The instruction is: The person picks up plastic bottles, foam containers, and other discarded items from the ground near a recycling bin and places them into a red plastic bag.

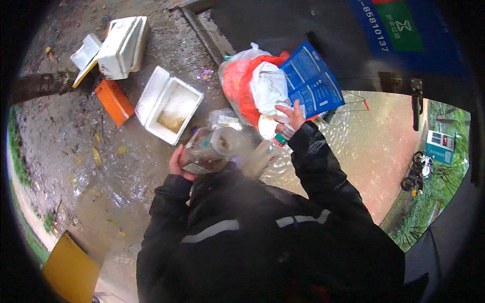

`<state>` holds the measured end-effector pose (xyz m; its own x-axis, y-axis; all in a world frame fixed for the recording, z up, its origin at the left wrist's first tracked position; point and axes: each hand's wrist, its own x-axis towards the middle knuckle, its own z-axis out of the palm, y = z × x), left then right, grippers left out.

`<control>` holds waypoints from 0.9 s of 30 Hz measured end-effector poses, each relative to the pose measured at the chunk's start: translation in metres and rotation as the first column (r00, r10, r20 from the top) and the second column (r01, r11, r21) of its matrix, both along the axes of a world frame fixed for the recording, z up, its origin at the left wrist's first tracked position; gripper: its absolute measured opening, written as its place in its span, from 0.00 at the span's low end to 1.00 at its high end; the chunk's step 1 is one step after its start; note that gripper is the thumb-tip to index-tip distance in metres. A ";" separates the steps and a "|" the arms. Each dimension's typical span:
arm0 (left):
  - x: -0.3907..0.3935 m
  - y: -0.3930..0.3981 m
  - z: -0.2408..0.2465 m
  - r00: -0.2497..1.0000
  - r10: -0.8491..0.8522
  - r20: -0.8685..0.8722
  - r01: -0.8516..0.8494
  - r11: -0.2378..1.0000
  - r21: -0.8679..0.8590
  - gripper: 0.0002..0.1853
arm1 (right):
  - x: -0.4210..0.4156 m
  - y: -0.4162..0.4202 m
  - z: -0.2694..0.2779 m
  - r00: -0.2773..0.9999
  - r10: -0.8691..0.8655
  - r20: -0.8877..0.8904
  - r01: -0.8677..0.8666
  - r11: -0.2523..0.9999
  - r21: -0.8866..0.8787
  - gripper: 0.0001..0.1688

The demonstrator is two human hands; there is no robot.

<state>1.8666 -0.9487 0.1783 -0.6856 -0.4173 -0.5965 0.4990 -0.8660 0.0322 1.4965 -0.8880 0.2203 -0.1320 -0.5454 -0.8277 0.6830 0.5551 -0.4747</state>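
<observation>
My left hand (pixel 182 163) is closed around the side of a clear plastic container (pixel 206 151) with a round opening or lid. My right hand (pixel 291 118) grips a clear plastic bottle (pixel 287 130) with a green and red label, its fingers over the upper part. Just beyond the right hand are a white plastic bag (pixel 269 83), a red plastic bag (pixel 242 81) and a blue printed sheet or packet (pixel 311 77). Another clear bottle (pixel 261 157) shows faintly below, between the hands; a blur on the lens hides what holds it.
An open white foam box (pixel 172 110) lies on the wet ground, with more foam boxes (pixel 122 47) and an orange box (pixel 114 102) farther left. A large dark bin (pixel 273 26) stands ahead. A yellow panel (pixel 72 269) is at lower left; a motorcycle (pixel 413 172) stands far right.
</observation>
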 end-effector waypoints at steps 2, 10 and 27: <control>-0.001 -0.001 -0.011 0.999 0.013 -0.036 -0.013 1.000 0.002 0.30 | -0.013 0.000 -0.012 0.998 0.034 -0.051 -0.032 0.998 0.045 0.53; 0.010 0.004 -0.017 0.996 0.056 0.070 -0.060 0.996 0.070 0.31 | -0.055 -0.012 -0.038 0.942 0.052 -0.332 0.037 0.966 0.257 0.13; 0.031 0.021 -0.045 0.986 0.146 0.076 -0.149 0.988 0.035 0.31 | 0.041 -0.049 -0.140 0.283 0.924 -0.259 -0.863 0.363 0.352 0.38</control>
<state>1.8980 -0.9276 0.1333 -0.5725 -0.4848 -0.6612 0.6188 -0.7846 0.0394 1.5377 -0.9370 0.0803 0.0869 -0.4224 -0.9022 -0.4847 0.7733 -0.4088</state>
